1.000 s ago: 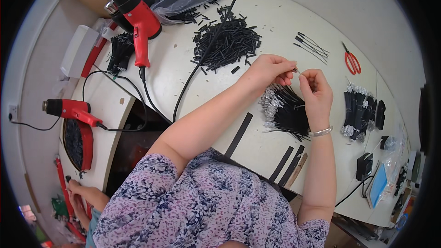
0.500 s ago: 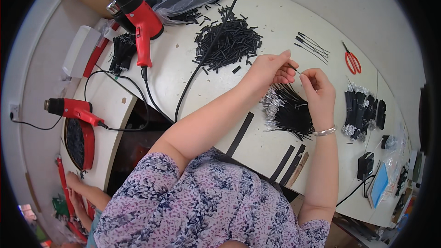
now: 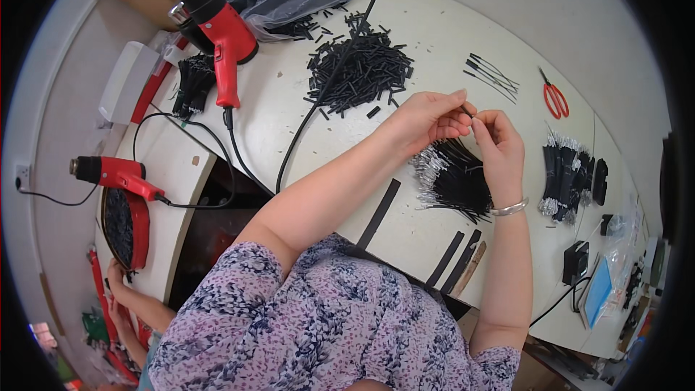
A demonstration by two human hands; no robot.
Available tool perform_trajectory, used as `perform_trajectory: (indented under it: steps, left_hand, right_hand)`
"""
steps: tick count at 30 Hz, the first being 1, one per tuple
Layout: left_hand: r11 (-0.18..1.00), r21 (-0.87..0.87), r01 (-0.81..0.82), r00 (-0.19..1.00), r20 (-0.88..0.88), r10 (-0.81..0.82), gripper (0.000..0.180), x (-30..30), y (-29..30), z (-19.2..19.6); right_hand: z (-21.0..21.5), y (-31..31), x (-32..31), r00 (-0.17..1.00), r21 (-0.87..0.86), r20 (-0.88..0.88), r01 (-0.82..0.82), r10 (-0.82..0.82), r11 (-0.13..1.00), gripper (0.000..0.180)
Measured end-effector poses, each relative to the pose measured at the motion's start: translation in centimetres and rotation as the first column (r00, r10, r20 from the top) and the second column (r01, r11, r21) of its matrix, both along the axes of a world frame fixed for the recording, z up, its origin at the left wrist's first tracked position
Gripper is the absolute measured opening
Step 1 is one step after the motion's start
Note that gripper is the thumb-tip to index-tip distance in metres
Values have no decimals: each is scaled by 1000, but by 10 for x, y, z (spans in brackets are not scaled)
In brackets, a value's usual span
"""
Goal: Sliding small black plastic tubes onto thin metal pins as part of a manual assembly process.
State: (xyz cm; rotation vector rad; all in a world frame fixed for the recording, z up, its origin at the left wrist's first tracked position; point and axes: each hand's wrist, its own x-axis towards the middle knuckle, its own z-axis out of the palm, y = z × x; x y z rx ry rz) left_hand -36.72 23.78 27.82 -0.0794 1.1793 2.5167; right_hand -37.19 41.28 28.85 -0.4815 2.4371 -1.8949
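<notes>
My left hand is closed in a pinch, with a short black tube at its fingertips. Facing it, my right hand pinches what looks like a thin black wire at the tube's near end; the fingers hide most of it. Just below both hands lies a fanned bundle of black wires with silvery ends. Beyond my hands, several black wires with thicker dark sleeves at one end lie apart. A large heap of short black tubes is spread to the left of my hands.
Red-handled scissors and tied wire bundles lie to the right. Two red heat guns are at the left; a black cable crosses the table. Black strips lie along the near edge. Another person's arm shows lower left.
My two hands have come slightly closer together, and the right has shifted a little to the left. At lower left, the other person's hand has moved slightly.
</notes>
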Motion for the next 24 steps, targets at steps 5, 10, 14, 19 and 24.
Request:
perform_trajectory:
  steps: [5,10,14,19,24]
  left_hand:
    - [999,-29,-15,1000,10,15,40,-2,1,2]
    - [997,-72,11,999,-40,-14,42,-1,-1,4]
    - [968,-177,-177,984,4,180,39,-1,-8,11]
    - [919,-147,-367,930,-27,367,34,-7,-17,7]
    - [895,-133,-426,904,-21,428,33,-9,-20,5]
  right_hand:
    - [-3,0,-1,1000,-6,0,17,-17,1000,6]
    - [-4,0,-5,1000,-13,-19,3,-3,1000,6]
    - [9,2,-28,980,118,-168,130,-109,984,6]
    - [3,4,-93,876,386,-482,233,-20,893,7]
    - [-19,-1,-125,837,563,-542,295,75,772,6]
